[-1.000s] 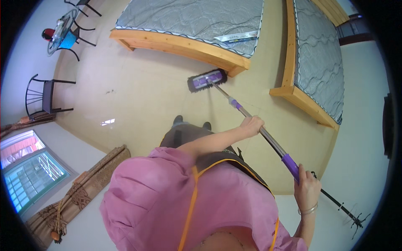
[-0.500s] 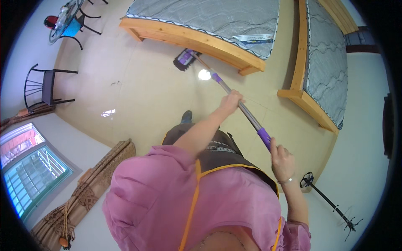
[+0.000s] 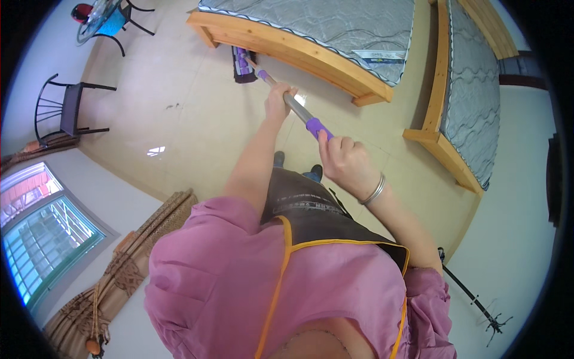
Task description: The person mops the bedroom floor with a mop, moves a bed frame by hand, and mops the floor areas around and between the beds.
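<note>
A flat mop with a silver pole and purple grips slants from my waist toward the far left. My left hand is wrapped round the middle of the pole. Higher up, at the purple end grip, my right hand is closed on the pole; a silver bangle circles that wrist. The mop head, dark-fringed with a purple top, rests on the tiled floor beside the near rail of the wooden bed. Part of the head lies close under the rail's edge.
A second wooden bed frame with a grey mattress stands along the right wall. At the left are a dark chair and a glass table. A patterned curtain hangs near the window. A black stand is at the lower right.
The mop head has slid left and farther away along the bed rail, turning a little. Both hands have moved left and forward with the pole, still gripping it.
</note>
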Action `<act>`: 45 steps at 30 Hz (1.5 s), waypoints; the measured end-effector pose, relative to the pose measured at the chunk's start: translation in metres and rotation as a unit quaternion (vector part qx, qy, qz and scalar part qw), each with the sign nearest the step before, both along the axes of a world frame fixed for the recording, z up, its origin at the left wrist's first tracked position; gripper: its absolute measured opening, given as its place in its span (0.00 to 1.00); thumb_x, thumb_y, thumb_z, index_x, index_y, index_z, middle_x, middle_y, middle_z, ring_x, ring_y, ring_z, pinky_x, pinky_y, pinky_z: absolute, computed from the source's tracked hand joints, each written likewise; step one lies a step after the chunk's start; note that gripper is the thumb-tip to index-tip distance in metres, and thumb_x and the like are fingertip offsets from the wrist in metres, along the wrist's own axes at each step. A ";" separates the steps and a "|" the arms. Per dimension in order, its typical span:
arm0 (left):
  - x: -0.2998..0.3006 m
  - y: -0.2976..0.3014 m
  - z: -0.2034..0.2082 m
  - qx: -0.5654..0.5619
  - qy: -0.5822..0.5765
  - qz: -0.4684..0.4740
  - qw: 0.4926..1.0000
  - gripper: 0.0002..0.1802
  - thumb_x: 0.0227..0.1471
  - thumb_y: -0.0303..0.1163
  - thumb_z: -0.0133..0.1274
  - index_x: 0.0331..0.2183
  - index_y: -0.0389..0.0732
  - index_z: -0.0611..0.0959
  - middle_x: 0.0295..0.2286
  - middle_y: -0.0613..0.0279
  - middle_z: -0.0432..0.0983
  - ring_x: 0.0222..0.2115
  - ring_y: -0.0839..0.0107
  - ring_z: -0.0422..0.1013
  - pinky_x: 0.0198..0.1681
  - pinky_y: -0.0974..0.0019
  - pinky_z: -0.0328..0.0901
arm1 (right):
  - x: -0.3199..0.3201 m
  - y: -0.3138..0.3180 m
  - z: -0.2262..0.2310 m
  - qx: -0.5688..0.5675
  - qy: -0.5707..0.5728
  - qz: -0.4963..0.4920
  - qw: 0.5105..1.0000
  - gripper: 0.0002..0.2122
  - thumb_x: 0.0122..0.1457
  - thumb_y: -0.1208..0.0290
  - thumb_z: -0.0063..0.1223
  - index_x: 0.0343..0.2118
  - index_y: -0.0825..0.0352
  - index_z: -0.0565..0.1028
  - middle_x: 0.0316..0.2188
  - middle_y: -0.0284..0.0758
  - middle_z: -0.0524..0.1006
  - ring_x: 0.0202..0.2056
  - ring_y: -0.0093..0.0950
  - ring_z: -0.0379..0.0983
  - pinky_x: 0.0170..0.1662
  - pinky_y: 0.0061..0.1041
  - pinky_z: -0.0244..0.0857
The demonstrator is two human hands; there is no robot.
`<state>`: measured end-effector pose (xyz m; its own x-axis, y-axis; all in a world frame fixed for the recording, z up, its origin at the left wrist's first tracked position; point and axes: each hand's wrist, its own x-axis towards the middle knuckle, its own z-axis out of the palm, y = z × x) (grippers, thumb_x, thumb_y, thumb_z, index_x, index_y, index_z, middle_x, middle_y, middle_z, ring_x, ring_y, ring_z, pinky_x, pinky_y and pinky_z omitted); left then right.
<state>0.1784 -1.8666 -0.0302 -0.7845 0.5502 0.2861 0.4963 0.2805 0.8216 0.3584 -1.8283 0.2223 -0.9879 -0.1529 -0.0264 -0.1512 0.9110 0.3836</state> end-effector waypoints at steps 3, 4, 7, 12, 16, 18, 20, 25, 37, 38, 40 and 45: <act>0.000 -0.003 0.008 -0.007 -0.046 0.061 0.997 0.11 0.41 0.35 0.57 0.20 0.38 0.75 0.24 0.57 0.70 0.28 0.57 0.68 0.31 0.59 0.63 | -0.009 0.016 0.005 -0.011 -0.005 0.036 0.999 0.16 0.45 0.75 0.46 0.39 0.73 0.71 0.17 0.31 0.63 0.19 0.22 0.63 0.16 0.18 0.58; 0.000 -0.005 0.010 -0.008 -0.046 0.063 0.997 0.11 0.41 0.35 0.57 0.20 0.38 0.75 0.24 0.57 0.70 0.28 0.57 0.68 0.31 0.59 0.63 | -0.013 0.021 0.008 -0.012 -0.006 0.038 0.999 0.16 0.45 0.75 0.46 0.39 0.73 0.71 0.17 0.31 0.63 0.19 0.22 0.63 0.16 0.18 0.58; -0.001 -0.013 0.015 -0.003 -0.045 0.110 0.993 0.11 0.41 0.35 0.57 0.20 0.38 0.74 0.24 0.57 0.70 0.28 0.57 0.67 0.31 0.59 0.63 | -0.024 0.035 0.015 -0.023 -0.020 0.070 0.997 0.16 0.45 0.74 0.47 0.39 0.72 0.71 0.17 0.30 0.63 0.19 0.21 0.63 0.17 0.18 0.58; 0.007 -0.037 0.002 -0.037 -0.029 0.168 0.985 0.13 0.40 0.35 0.57 0.18 0.38 0.73 0.25 0.57 0.69 0.31 0.57 0.66 0.34 0.59 0.61 | -0.017 0.037 0.003 -0.062 0.052 0.146 0.986 0.11 0.46 0.73 0.47 0.34 0.69 0.72 0.16 0.28 0.63 0.19 0.21 0.62 0.16 0.21 0.56; 0.023 -0.052 -0.013 -0.078 -0.013 0.118 0.990 0.15 0.39 0.35 0.58 0.15 0.37 0.70 0.23 0.55 0.67 0.30 0.55 0.65 0.34 0.58 0.60 | 0.013 0.017 -0.027 -0.069 0.031 0.043 0.996 0.16 0.47 0.72 0.45 0.42 0.64 0.70 0.17 0.28 0.64 0.20 0.21 0.65 0.20 0.19 0.60; 0.043 -0.045 -0.013 -0.124 0.010 0.022 0.992 0.19 0.38 0.37 0.59 0.13 0.38 0.68 0.20 0.53 0.65 0.28 0.54 0.64 0.35 0.57 0.59 | 0.039 0.008 -0.029 -0.109 -0.043 -0.184 0.976 0.10 0.48 0.72 0.45 0.35 0.65 0.69 0.18 0.30 0.67 0.20 0.24 0.68 0.21 0.22 0.60; 0.062 -0.028 -0.009 -0.129 0.023 -0.031 0.991 0.19 0.38 0.38 0.59 0.13 0.37 0.69 0.20 0.52 0.66 0.28 0.53 0.64 0.34 0.56 0.60 | 0.067 0.014 -0.017 -0.121 -0.067 -0.272 0.952 0.11 0.47 0.73 0.44 0.36 0.63 0.68 0.21 0.31 0.69 0.22 0.25 0.70 0.25 0.25 0.63; 0.142 0.028 0.042 -0.191 -0.059 -0.254 0.946 0.18 0.38 0.43 0.57 0.14 0.37 0.75 0.20 0.49 0.70 0.28 0.52 0.67 0.32 0.54 0.62 | 0.160 0.040 0.052 -0.121 0.061 -0.370 0.919 0.09 0.45 0.80 0.42 0.30 0.63 0.70 0.29 0.34 0.73 0.31 0.33 0.70 0.34 0.33 0.62; 0.272 0.128 0.110 -0.114 -0.092 -0.515 0.844 0.06 0.34 0.30 0.56 0.20 0.42 0.75 0.22 0.55 0.72 0.29 0.54 0.70 0.29 0.54 0.65 | 0.193 0.020 0.161 0.116 -0.084 -0.512 0.847 0.05 0.41 0.80 0.48 0.23 0.64 0.68 0.19 0.34 0.67 0.21 0.32 0.69 0.22 0.29 0.61; 0.275 0.132 0.107 -0.102 -0.086 -0.514 0.848 0.05 0.34 0.29 0.55 0.20 0.42 0.75 0.22 0.55 0.72 0.29 0.54 0.70 0.29 0.55 0.65 | 0.195 0.021 0.154 0.117 -0.087 -0.514 0.845 0.05 0.41 0.80 0.48 0.23 0.64 0.68 0.19 0.34 0.67 0.21 0.32 0.69 0.22 0.29 0.61; 0.276 0.141 0.105 -0.125 -0.069 -0.531 0.835 0.05 0.34 0.30 0.55 0.20 0.42 0.76 0.23 0.55 0.73 0.29 0.54 0.70 0.29 0.55 0.65 | 0.201 0.020 0.142 0.141 -0.101 -0.539 0.824 0.04 0.43 0.79 0.48 0.23 0.64 0.67 0.18 0.33 0.67 0.21 0.30 0.70 0.22 0.27 0.63; 0.275 0.138 0.082 -0.137 -0.038 -0.619 0.772 0.05 0.35 0.32 0.56 0.20 0.43 0.77 0.22 0.55 0.73 0.28 0.56 0.71 0.28 0.56 0.66 | 0.207 -0.003 0.130 0.064 -0.180 -0.591 0.784 0.06 0.44 0.79 0.47 0.26 0.64 0.67 0.19 0.35 0.69 0.21 0.32 0.72 0.22 0.31 0.64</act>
<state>0.4532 -1.7282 0.0513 0.3831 0.9237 0.0041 0.4776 -0.2019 0.8550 0.5650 -1.8313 0.3524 -0.3623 0.8901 -0.2764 0.6506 0.4539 0.6089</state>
